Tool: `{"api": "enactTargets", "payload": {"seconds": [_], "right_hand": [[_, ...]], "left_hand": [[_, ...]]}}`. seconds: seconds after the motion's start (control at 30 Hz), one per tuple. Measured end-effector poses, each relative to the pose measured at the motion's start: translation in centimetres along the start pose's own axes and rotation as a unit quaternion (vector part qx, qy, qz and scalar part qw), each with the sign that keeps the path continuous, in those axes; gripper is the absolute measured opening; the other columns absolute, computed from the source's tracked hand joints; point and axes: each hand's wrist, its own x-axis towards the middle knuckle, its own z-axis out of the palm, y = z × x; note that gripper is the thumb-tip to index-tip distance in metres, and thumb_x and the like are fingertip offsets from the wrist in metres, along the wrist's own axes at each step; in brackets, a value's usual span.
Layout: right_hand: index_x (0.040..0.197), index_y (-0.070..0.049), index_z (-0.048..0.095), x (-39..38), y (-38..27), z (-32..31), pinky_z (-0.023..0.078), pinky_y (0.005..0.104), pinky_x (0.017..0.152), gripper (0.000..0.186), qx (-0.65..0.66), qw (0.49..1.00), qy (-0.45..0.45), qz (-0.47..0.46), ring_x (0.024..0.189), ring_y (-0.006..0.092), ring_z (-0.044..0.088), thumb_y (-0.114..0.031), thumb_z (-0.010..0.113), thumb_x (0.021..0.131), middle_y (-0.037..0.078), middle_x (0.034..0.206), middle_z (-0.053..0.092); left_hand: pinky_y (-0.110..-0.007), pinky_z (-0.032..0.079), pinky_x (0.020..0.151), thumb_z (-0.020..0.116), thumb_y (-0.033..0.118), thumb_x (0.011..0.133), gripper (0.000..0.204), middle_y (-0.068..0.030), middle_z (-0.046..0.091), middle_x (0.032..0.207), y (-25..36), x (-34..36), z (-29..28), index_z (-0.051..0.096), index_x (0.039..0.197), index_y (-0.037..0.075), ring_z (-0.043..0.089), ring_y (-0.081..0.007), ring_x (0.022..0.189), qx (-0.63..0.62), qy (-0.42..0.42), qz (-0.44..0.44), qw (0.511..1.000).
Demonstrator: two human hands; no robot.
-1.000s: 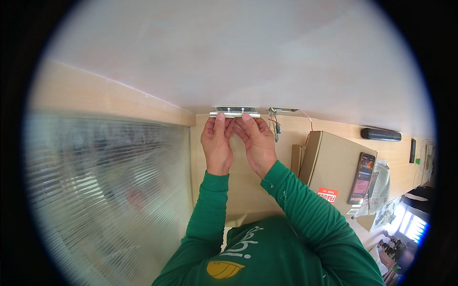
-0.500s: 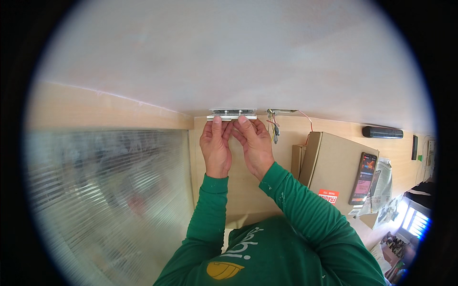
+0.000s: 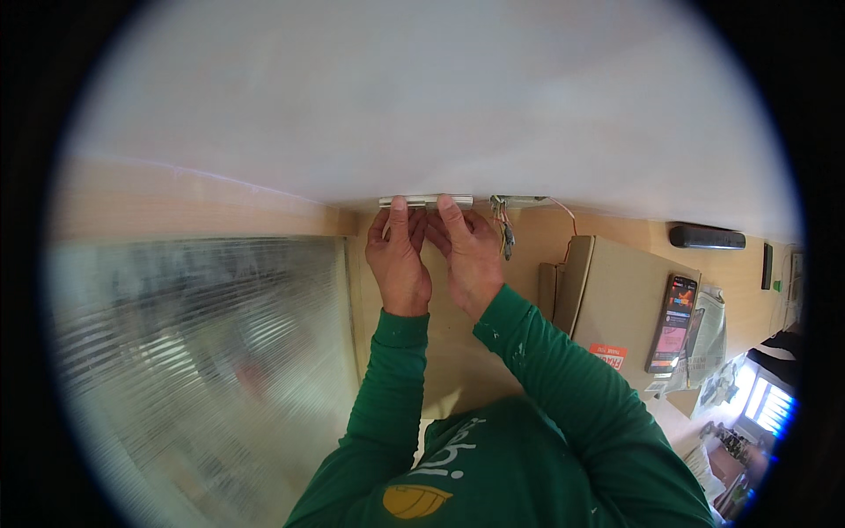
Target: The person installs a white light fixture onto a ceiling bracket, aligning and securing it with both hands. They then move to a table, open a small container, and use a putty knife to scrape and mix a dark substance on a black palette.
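Note:
A slim, whitish rectangular plate (image 3: 422, 201), which looks like a wall switch plate, is seen edge-on against the pale wall surface (image 3: 422, 97). My left hand (image 3: 400, 260) grips its left part, thumb on the near face and fingers curled behind and below. My right hand (image 3: 471, 260) grips the right part in the same way, its thumb a little apart from the left one. The plate's back is hidden. Just right of it, a loose bunch of coloured wires (image 3: 505, 236) hangs from a recessed box (image 3: 525, 201) in the wall.
To the right stands a cardboard box (image 3: 607, 304) with a phone (image 3: 672, 324) on it and newspaper (image 3: 707, 339) beside it. A black oblong case (image 3: 707, 237) lies on the wooden surface (image 3: 625, 225). A ribbed translucent panel (image 3: 202, 352) fills the left.
Both hands have moved slightly up with the plate, bringing it to the wall. The gap with two screw-like pins behind it no longer shows.

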Motion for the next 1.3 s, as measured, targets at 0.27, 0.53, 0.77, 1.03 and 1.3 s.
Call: {"api": "enactTargets", "payload": {"seconds": [0.27, 0.53, 0.77, 1.03, 1.3], "right_hand": [[0.119, 0.007, 0.056, -0.9, 0.1, -0.4, 0.054, 0.0369, 0.100, 0.051, -0.050, 0.998, 0.016, 0.036, 0.107, 0.0243, 0.065, -0.039, 0.069, 0.100, 0.015, 0.114, 0.063], [0.106, 0.003, 0.054, 1.4, 2.4, -0.1, 0.059, 0.0321, 0.081, 0.017, -0.064, 0.990, 0.116, -0.057, 0.086, 0.0182, 0.068, -0.014, 0.056, 0.106, 0.013, 0.099, 0.066], [0.111, 0.004, 0.056, 0.0, 2.3, -0.9, 0.058, 0.0330, 0.086, 0.023, -0.174, 0.981, 0.043, -0.078, 0.095, 0.0193, 0.067, -0.018, 0.055, 0.106, 0.015, 0.107, 0.067], [0.112, 0.002, 0.060, 1.1, 3.3, -1.3, 0.057, 0.0327, 0.084, 0.029, -0.103, 0.991, 0.060, -0.064, 0.091, 0.0178, 0.066, -0.025, 0.049, 0.109, 0.011, 0.101, 0.067], [0.103, 0.001, 0.061, 1.1, 3.2, -1.9, 0.056, 0.0308, 0.076, 0.032, -0.176, 0.974, 0.044, -0.133, 0.081, 0.0157, 0.065, -0.028, 0.049, 0.110, 0.008, 0.089, 0.067]], "left_hand": [[-0.029, 0.054, 0.085, 0.068, 0.019, 0.101, 0.025, -0.0094, 0.068, 0.105, -2.8, -0.3, -3.2, 0.060, 0.114, 0.000, 0.065, -0.0149, 0.094, 0.202, -0.024, 0.198, 0.959], [-0.026, 0.052, 0.074, 0.072, 0.009, 0.097, 0.013, -0.0033, 0.068, 0.088, -2.8, 2.2, -2.8, 0.063, 0.094, 0.000, 0.062, -0.0093, 0.080, 0.286, -0.052, 0.272, 0.917], [-0.028, 0.052, 0.069, 0.073, 0.013, 0.096, 0.017, -0.0048, 0.068, 0.083, -2.7, 2.1, -2.6, 0.065, 0.092, -0.001, 0.061, -0.0105, 0.073, 0.322, -0.043, 0.279, 0.904], [-0.029, 0.052, 0.071, 0.069, 0.018, 0.100, 0.021, -0.0058, 0.070, 0.083, -3.8, 3.2, -3.6, 0.067, 0.095, -0.002, 0.063, -0.0119, 0.075, 0.338, -0.064, 0.269, 0.900], [-0.030, 0.053, 0.079, 0.060, 0.021, 0.105, 0.025, -0.0075, 0.072, 0.087, -3.3, 3.1, -4.0, 0.067, 0.096, -0.001, 0.066, -0.0143, 0.081, 0.306, -0.098, 0.217, 0.922]]}}
